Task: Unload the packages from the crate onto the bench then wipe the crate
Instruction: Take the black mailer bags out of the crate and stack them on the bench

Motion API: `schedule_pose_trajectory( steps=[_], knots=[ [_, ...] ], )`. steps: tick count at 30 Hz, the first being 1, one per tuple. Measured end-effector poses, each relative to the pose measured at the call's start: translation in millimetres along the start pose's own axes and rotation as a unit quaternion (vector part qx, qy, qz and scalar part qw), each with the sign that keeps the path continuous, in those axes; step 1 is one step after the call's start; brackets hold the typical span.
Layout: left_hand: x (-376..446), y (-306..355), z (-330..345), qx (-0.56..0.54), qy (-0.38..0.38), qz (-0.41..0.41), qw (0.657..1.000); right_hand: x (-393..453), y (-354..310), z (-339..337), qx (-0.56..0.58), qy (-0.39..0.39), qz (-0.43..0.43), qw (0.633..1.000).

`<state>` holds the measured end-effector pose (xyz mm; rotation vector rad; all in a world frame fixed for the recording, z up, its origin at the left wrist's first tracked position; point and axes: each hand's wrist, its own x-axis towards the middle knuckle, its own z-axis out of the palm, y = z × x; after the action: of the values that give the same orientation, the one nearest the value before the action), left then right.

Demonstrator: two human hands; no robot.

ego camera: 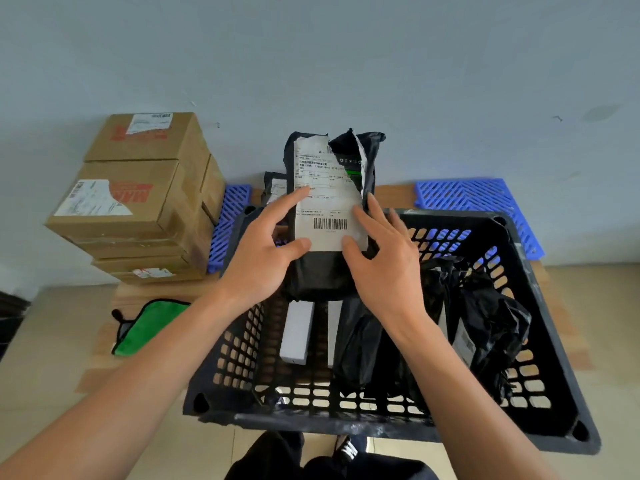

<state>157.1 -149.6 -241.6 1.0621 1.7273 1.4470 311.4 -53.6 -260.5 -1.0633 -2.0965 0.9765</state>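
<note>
Black package [329,271] upright, long axis vertical, torn end up, over crate [540,306]

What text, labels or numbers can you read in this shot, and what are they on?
Held black package, white shipping label: barcode and printed lines, too small to read.
Cardboard boxes: red lettering upside down and partly covered, unreadable; their white labels blurred.
Black bag in crate: label too blurred.
No text can be quoted with confidence.

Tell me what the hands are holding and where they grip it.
Both hands, left and right, hold a black package by its sides, thumbs on its white label.
</note>
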Motion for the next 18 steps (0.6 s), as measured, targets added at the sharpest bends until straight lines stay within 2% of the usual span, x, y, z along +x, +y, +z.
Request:
schedule_pose_trajectory(
  steps=[4, 14, 18],
  knots=[
    [24.3, 4.9, -27.5, -0.042, 0.004, -0.011, 0.999, 27.7, -23.6, 10.6, 0.062, 0.002, 0.012, 0.998],
    [99.2, 0.4, -102.4, -0.051, 0.016, -0.012, 0.999, 114.7, -60.8, 54.2, 0.094, -0.040, 0.026, 0.994],
    [126.6, -11.7, -129.0, -0.051, 0.024, -0.016, 0.998, 146.7, -67.3, 79.1, 0.046, -0.056, 0.012, 0.997]
  ],
)
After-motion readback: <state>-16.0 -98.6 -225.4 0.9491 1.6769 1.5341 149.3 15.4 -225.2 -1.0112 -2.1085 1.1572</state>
